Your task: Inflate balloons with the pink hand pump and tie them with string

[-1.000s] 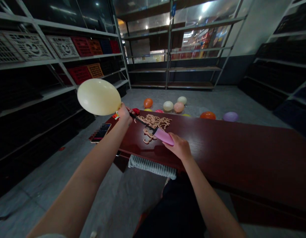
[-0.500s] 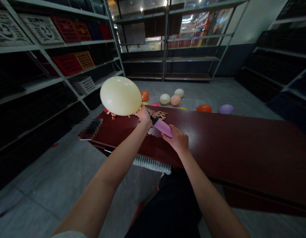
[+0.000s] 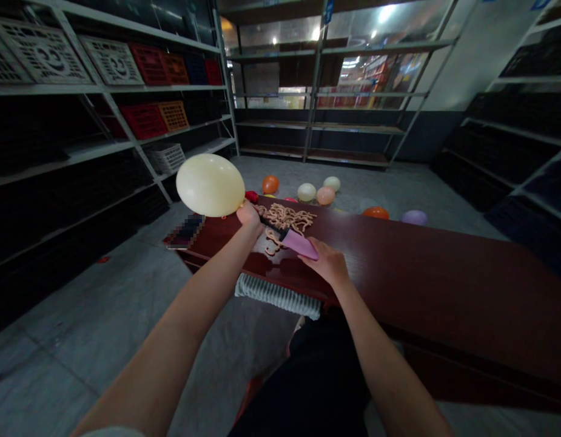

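A large, pale yellow inflated balloon (image 3: 210, 185) hangs over the table's left end. My left hand (image 3: 249, 215) is closed round its neck, where the black end of a hand pump goes in under my fingers. My right hand (image 3: 330, 261) grips the pink body of the hand pump (image 3: 301, 244). A dark stretch of the pump shows between both hands. Behind and beneath it, a heap of thin beige strips (image 3: 289, 217) lies on the dark red table (image 3: 398, 273). The exact join of nozzle and balloon is hidden by my fingers.
A blurred-out flat dark object (image 3: 187, 232) lies at the table's left corner. Several balloons rest on the floor beyond, among them an orange one (image 3: 270, 184) and a purple one (image 3: 414, 217). Shelves with crates (image 3: 144, 120) stand left; a ribbed grey cloth (image 3: 278, 295) is below the table edge.
My hands are farther apart, and more of the pump's black part shows between them. The balloon and left hand have shifted left, uncovering more beige strips. The view has tilted up somewhat.
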Demonstrator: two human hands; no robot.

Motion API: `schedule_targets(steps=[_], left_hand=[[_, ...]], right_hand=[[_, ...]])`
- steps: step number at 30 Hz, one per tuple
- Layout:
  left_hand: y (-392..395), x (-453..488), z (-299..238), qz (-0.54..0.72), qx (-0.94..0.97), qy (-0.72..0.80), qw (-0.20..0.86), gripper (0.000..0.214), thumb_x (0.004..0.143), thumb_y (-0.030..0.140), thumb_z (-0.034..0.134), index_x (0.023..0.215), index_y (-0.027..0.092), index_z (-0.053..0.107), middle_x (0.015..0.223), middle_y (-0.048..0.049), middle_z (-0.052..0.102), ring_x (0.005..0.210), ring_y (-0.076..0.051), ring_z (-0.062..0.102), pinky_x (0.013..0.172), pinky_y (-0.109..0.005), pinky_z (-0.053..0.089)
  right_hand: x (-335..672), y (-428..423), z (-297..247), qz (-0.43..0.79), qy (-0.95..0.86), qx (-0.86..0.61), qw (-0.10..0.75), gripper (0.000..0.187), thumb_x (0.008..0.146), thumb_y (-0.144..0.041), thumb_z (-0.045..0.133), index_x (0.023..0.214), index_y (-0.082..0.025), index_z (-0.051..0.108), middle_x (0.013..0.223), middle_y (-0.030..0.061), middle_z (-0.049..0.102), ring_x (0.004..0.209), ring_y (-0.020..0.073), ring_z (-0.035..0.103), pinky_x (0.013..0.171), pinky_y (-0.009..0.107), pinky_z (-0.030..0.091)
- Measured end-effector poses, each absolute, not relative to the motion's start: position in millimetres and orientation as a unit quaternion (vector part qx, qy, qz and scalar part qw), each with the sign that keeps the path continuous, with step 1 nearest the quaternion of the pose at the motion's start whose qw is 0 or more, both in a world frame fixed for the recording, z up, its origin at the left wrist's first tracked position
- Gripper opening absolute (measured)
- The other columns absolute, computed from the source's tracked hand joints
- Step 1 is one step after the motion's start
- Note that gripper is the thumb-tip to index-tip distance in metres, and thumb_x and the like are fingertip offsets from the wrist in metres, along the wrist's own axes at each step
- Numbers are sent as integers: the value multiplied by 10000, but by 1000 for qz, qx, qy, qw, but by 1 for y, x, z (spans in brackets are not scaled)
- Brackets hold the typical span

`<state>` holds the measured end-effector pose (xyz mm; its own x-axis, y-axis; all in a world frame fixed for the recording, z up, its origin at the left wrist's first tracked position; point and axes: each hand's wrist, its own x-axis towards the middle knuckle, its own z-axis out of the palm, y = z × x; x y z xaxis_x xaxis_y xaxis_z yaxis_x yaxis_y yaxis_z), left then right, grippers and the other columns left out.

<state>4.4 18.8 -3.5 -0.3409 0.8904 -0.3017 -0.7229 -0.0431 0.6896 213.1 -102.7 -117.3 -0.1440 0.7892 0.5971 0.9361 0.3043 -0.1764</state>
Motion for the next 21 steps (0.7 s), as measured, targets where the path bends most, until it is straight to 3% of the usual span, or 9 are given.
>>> schedule_targets(steps=[9,15,21], left_hand=[[43,-49,43,746,112,399,521,379,985,234,532,656,222,345,463,68,326,322,-75,304,337,-191,231],[55,-7,61,759,158,357,521,445,1005,363,586,659,221,346,478,59,321,347,-76,306,359,-202,224],[45,48,43,747,178,340,543,480,992,409,627,649,224,347,472,74,301,340,-67,279,371,-208,224]], right_hand=[[212,-104,-115,-118,-755,-547,341,507,937,-492,684,1344,-191,660,1129,114,792,925,252,764,794,330,569],[223,-103,-119,-133,-706,-592,365,501,951,-546,642,1289,-179,688,1086,127,795,848,260,756,745,330,545],[228,-95,-119,-131,-689,-611,367,516,982,-575,583,1295,-176,675,1117,130,791,887,262,754,717,312,508]])
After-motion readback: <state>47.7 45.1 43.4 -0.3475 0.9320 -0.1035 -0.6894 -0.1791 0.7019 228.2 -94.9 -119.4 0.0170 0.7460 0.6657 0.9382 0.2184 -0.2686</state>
